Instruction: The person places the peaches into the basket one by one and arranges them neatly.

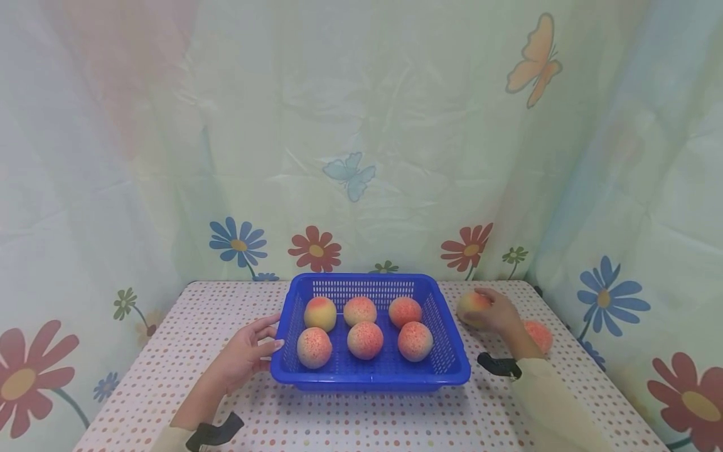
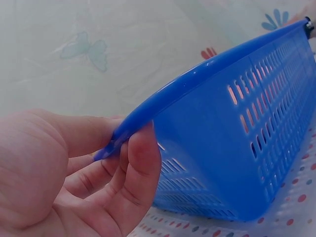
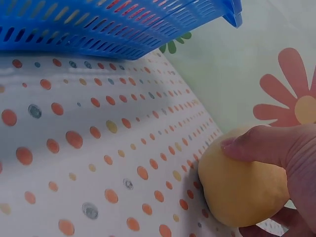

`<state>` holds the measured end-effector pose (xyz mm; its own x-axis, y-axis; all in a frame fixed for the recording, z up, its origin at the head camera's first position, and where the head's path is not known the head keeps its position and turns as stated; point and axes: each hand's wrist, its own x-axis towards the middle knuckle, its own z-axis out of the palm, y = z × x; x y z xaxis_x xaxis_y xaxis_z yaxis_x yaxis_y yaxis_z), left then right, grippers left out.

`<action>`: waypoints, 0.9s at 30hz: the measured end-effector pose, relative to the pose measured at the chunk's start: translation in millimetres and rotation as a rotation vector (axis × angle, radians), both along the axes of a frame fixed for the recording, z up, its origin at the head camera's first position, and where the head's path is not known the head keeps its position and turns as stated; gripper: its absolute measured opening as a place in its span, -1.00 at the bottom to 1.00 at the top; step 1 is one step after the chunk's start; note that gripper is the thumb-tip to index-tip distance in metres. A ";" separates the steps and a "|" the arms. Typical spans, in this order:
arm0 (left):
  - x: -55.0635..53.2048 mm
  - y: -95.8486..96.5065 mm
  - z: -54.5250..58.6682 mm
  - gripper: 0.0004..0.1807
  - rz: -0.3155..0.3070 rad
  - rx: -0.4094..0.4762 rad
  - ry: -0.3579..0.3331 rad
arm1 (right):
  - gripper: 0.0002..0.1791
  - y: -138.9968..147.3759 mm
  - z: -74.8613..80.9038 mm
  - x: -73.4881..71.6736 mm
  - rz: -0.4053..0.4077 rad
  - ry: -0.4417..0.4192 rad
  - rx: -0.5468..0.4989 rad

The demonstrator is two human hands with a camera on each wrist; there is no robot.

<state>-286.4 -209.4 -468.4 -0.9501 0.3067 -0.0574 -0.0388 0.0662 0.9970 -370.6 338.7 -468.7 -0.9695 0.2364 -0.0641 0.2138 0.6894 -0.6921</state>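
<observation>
A blue plastic basket point(image 1: 369, 378) stands on the table with several peaches point(image 1: 364, 341) inside, set in two rows. My left hand point(image 1: 246, 353) holds the basket's left rim. In the left wrist view the thumb lies over the rim point(image 2: 170, 96) and the fingers curl beneath it. To the right of the basket, my right hand point(image 1: 500, 314) grips a yellow peach with a red blush point(image 1: 472, 309). The right wrist view shows the thumb across this peach point(image 3: 242, 185), with other fingers around its far side, partly hidden. The peach is at the tabletop, apart from the basket.
Another pinkish peach point(image 1: 539, 336) lies on the table beside my right forearm, partly covered by it. The table wears a dotted cloth point(image 1: 361, 424). A flower-and-butterfly curtain point(image 1: 254, 157) hangs behind the table and along both sides.
</observation>
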 end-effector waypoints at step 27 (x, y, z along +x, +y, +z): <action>-2.6 -2.3 -2.6 -0.16 -0.021 0.007 0.008 | 0.03 -12.2 45.0 56.7 0.174 0.171 0.001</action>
